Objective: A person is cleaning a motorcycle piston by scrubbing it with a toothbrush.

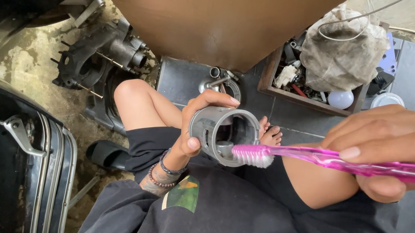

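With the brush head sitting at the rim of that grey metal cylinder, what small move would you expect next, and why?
Probably a short push of the pink toothbrush into the open mouth of the grey metal cylinder. The right hand holds the bristles at the lower rim, just outside the bore, while the left hand grips the cylinder with its opening turned toward the brush.

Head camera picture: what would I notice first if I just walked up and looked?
First, the bright pink toothbrush at right, held in the right hand, its bristles at the rim of a grey metal cylinder. The left hand grips that cylinder in the middle of the picture, above the person's lap. Behind, at top right, a wooden box of parts sits under a dirty rag.
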